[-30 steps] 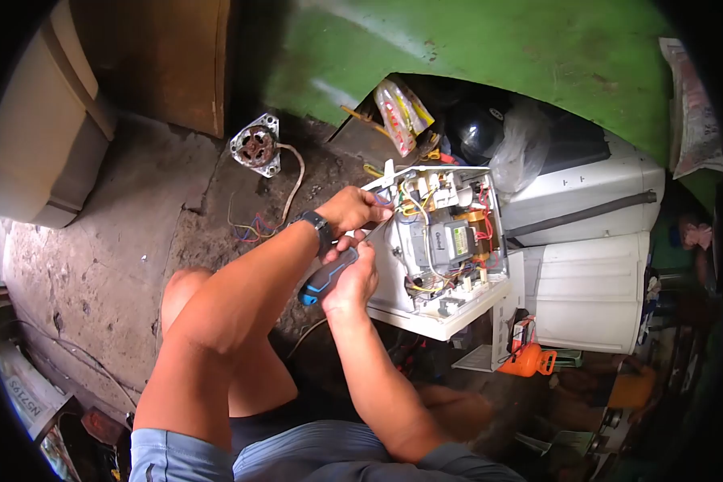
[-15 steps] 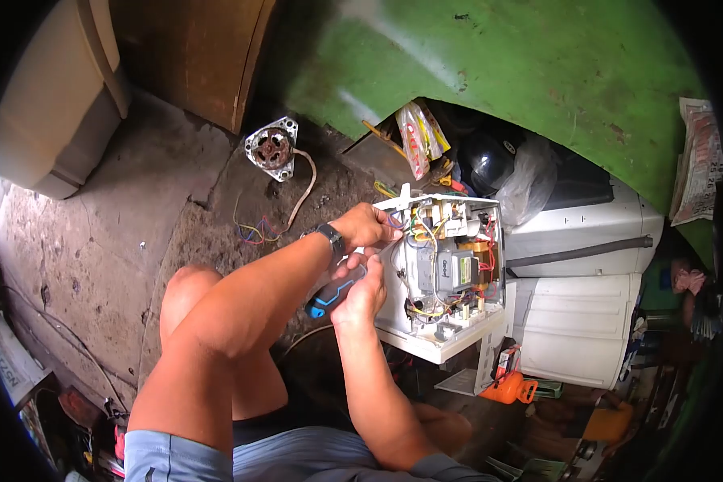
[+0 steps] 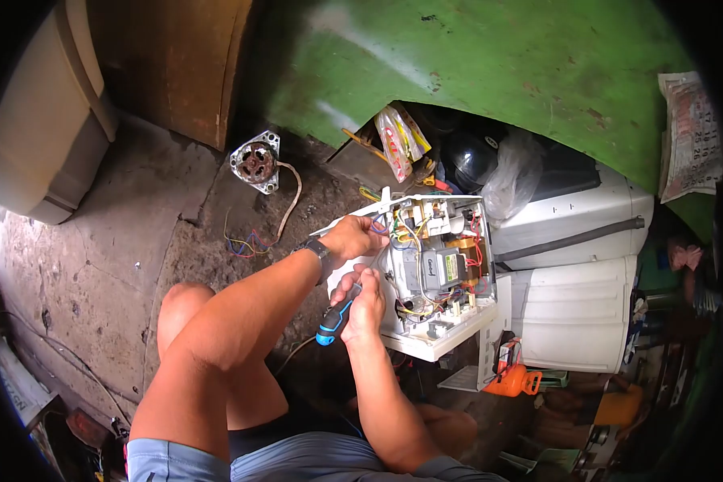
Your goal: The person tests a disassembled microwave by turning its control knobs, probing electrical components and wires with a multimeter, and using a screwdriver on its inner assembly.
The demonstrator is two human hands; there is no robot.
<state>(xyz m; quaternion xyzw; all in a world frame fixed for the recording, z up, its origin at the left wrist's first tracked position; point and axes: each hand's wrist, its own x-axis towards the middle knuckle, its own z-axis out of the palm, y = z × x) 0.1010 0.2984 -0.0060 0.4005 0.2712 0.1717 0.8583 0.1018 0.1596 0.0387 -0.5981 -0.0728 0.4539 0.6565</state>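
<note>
My right hand (image 3: 365, 307) is wrapped round the handle of a black and blue screwdriver (image 3: 334, 321). Its thin shaft points up toward my left fingertips; the tip I cannot make out. Wearing a dark watch, my left hand (image 3: 352, 238) has its fingers pinched at bluish-purple wires (image 3: 379, 224) on the near side of an opened microwave oven (image 3: 434, 351). Inside the white casing sit a grey magnetron or transformer-like block with a label (image 3: 440, 269), a copper-coloured coil part, and red, yellow and white wires.
A rusty motor (image 3: 257, 162) with a cord lies on the concrete floor (image 3: 104, 233). Behind the oven are a plastic bag (image 3: 402, 143), a black helmet (image 3: 469, 157) and white appliance panels (image 3: 574, 313). An orange canister (image 3: 516, 381) stands at right, by a green panel (image 3: 490, 56).
My right hand has turned the screwdriver, so its handle shows more fully and its shaft points toward the wires. My left hand stays at the wires. The whole view has shifted slightly.
</note>
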